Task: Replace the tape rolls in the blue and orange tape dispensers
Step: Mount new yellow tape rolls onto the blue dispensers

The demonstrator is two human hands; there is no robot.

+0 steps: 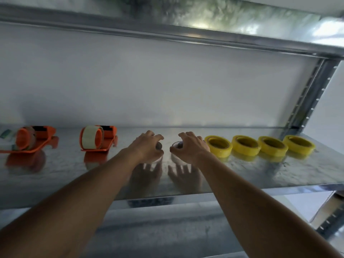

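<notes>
Two orange tape dispensers stand on a shiny metal shelf (260, 170): one at the far left (31, 139) and one left of centre (98, 138), each carrying a pale tape roll. My left hand (147, 148) curls over a clear tape roll (155, 161) lying flat on the shelf. My right hand (189, 147) grips a second clear roll (176, 155) beside it. Both rolls are mostly hidden under my fingers. No blue dispenser is in sight.
Several yellow tape rolls (219, 145) lie flat in a row to the right of my right hand. A white back wall closes the shelf, an upper shelf hangs overhead, and a perforated metal upright (307, 95) stands at the right.
</notes>
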